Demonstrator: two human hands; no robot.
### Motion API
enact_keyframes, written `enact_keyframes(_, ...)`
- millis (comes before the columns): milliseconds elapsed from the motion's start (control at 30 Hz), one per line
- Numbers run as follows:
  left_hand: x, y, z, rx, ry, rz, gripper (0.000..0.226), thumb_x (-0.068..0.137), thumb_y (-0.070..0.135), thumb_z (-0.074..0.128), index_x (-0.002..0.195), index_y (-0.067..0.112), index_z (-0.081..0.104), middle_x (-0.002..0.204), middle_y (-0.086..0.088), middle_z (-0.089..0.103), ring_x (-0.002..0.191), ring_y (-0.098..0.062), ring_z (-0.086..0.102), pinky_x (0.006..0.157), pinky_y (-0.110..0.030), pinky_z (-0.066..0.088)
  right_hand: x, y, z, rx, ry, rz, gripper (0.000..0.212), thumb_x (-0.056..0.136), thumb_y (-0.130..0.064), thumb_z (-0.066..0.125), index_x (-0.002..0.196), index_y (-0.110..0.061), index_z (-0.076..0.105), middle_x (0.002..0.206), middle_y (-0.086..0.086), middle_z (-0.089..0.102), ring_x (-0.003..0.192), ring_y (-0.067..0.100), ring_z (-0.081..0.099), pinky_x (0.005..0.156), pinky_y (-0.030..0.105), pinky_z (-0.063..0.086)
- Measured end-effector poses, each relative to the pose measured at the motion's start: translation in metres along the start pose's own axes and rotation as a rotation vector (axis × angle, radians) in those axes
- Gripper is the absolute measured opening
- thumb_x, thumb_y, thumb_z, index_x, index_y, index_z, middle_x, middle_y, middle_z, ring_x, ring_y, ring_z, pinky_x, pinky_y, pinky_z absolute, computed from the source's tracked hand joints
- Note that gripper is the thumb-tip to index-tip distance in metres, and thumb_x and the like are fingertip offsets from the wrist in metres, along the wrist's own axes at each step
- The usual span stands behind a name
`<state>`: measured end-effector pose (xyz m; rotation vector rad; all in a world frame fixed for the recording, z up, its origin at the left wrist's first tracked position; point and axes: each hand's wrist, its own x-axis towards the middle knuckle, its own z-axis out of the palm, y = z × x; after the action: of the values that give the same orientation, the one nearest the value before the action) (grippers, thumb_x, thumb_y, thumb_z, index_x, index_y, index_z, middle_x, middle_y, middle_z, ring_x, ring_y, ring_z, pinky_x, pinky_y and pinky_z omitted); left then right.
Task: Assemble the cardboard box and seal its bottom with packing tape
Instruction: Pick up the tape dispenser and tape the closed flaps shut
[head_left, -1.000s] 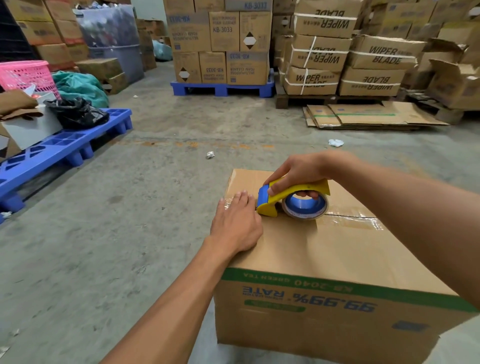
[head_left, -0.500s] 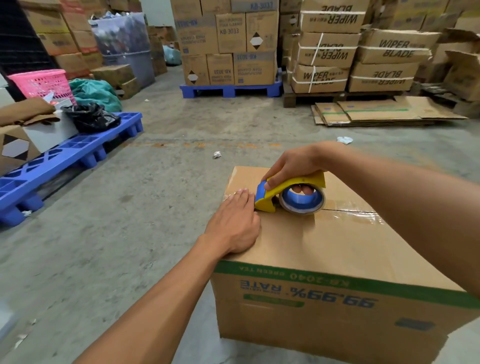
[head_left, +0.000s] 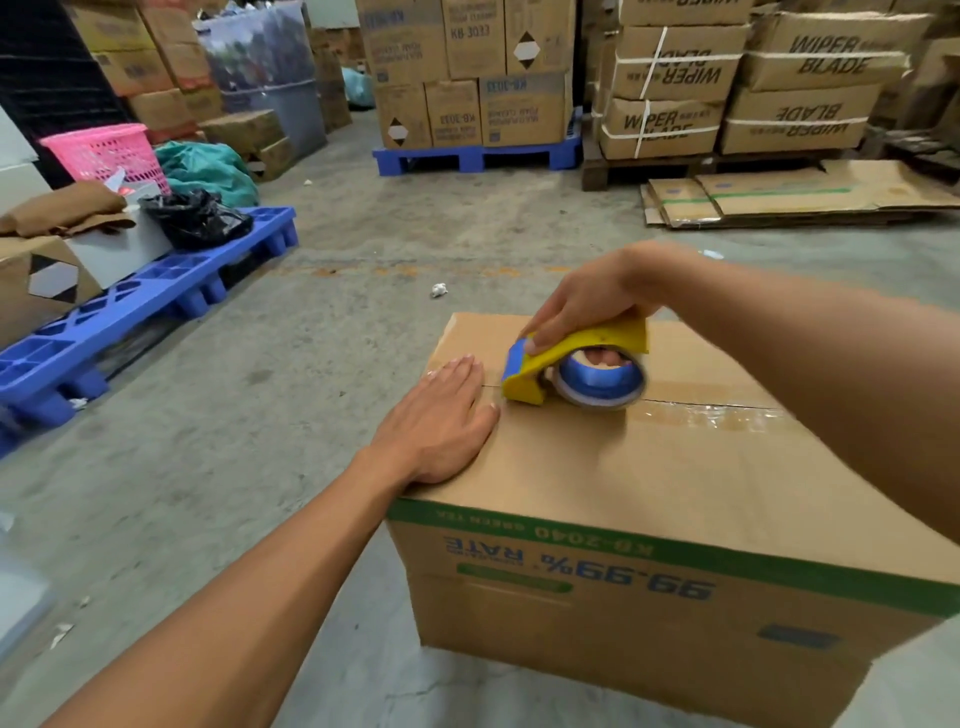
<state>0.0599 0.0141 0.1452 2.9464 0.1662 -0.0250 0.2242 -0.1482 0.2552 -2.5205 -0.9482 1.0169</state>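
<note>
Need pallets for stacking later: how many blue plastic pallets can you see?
2. One blue pallet on the left holds bags and boxes; another blue pallet sits under the far box stack. Others may be hidden.

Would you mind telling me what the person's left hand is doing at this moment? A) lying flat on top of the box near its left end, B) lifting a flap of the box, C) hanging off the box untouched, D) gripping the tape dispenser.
A: the left hand lies palm down on the cardboard box, while the right hand grips the yellow tape dispenser.
</note>
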Motion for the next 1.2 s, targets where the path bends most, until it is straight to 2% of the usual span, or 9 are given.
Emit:
enact_keyframes(200, 0.004, 0.001, 0.004, 0.039, 0.007, 0.004, 0.068, 0.101, 0.052, 0.018, 0.157, 0.017, 0.002, 0.165, 0.002, -0.002, 0.151, -0.009, -0.002, 0.122, -0.029, -0.001, -0.071, 0.082, -0.015, 0.019, 0.06, 0.119, 0.045, 0.088, -0.042, 0.069, 0.131, -0.038, 0.06, 0.074, 0.008, 0.069, 0.058, 0.02, 0.062, 0.049, 0.027, 0.054)
enact_keyframes(333, 0.005, 0.002, 0.001, 0.059, -0.03, 0.004, 0.068, 0.102, 0.052, 0.018, 0.157, 0.017, 0.001, 0.165, 0.001, -0.004, 0.151, -0.009, -0.003, 0.121, -0.028, -0.002, -0.072, 0.079, -0.01, -0.17, 0.131, 0.081, 0.043, 0.09, -0.048, 0.064, 0.132, -0.04, 0.06, 0.075, -0.008, 0.062, 0.062, 0.011, 0.06, 0.046, 0.017, 0.052)
enact_keyframes(433, 0.006, 0.009, -0.004, 0.094, -0.072, -0.032, 0.067, 0.102, 0.047, 0.019, 0.157, 0.015, 0.0, 0.165, -0.002, -0.006, 0.151, -0.014, -0.007, 0.122, -0.036, -0.003, -0.066, 0.077, -0.009, -0.207, 0.12, 0.103, 0.043, 0.088, -0.054, 0.064, 0.129, -0.043, 0.061, 0.085, -0.007, 0.066, 0.068, 0.012, 0.063, 0.055, 0.021, 0.055)
enact_keyframes(533, 0.01, 0.044, -0.003, 0.106, -0.052, 0.047, 0.062, 0.103, 0.042, 0.019, 0.158, 0.015, 0.005, 0.166, -0.005, -0.004, 0.151, -0.017, -0.008, 0.122, -0.044, -0.004, -0.06, 0.08, -0.008, -0.2, 0.109, 0.119, 0.048, 0.083, -0.061, 0.066, 0.128, -0.047, 0.061, 0.111, 0.0, 0.069, 0.09, 0.02, 0.069, 0.071, 0.028, 0.057)
enact_keyframes(700, 0.03, 0.116, 0.016, 0.018, -0.063, 0.129, 0.057, 0.104, 0.037, 0.013, 0.157, 0.016, 0.007, 0.166, 0.0, 0.001, 0.152, -0.014, -0.002, 0.122, -0.047, -0.001, -0.062, 0.078, -0.007, -0.262, 0.12, 0.108, 0.049, 0.082, -0.066, 0.062, 0.128, -0.051, 0.059, 0.113, -0.007, 0.065, 0.096, 0.018, 0.064, 0.084, 0.031, 0.052)
enact_keyframes(800, 0.032, 0.112, 0.023, 0.04, -0.064, 0.115, 0.057, 0.104, 0.038, 0.013, 0.157, 0.019, 0.004, 0.166, 0.004, -0.002, 0.151, -0.01, -0.004, 0.122, -0.045, -0.002, -0.065, 0.077, -0.006, -0.285, 0.118, 0.114, 0.047, 0.086, -0.063, 0.059, 0.131, -0.049, 0.057, 0.097, -0.012, 0.06, 0.078, 0.01, 0.057, 0.079, 0.029, 0.05)
enact_keyframes(900, 0.031, 0.109, 0.024, 0.07, -0.082, 0.115, 0.059, 0.103, 0.04, 0.013, 0.158, 0.021, 0.0, 0.165, 0.006, -0.007, 0.151, -0.009, -0.007, 0.122, -0.044, -0.003, -0.064, 0.075, -0.006, -0.314, 0.106, 0.12, 0.053, 0.086, -0.064, 0.058, 0.136, -0.047, 0.054, 0.115, -0.006, 0.06, 0.094, 0.019, 0.058, 0.089, 0.034, 0.051)
enact_keyframes(1033, 0.031, 0.112, 0.024, 0.057, -0.08, 0.1, 0.059, 0.103, 0.043, 0.011, 0.157, 0.022, -0.001, 0.165, 0.007, -0.007, 0.15, -0.008, -0.007, 0.122, -0.044, -0.002, -0.068, 0.08, -0.007, -0.128, 0.054, 0.124, 0.052, 0.088, -0.053, 0.065, 0.137, -0.039, 0.057, 0.079, 0.006, 0.068, 0.066, 0.023, 0.065, 0.065, 0.033, 0.058)
enact_keyframes(1200, 0.03, 0.112, 0.023, 0.041, -0.065, 0.092, 0.058, 0.104, 0.041, 0.012, 0.158, 0.023, 0.0, 0.165, 0.008, -0.006, 0.15, -0.006, -0.006, 0.122, -0.042, -0.002, -0.071, 0.085, -0.011, -0.046, 0.03, 0.116, 0.053, 0.088, -0.046, 0.068, 0.138, -0.038, 0.054, 0.079, 0.016, 0.068, 0.064, 0.029, 0.066, 0.061, 0.033, 0.059)
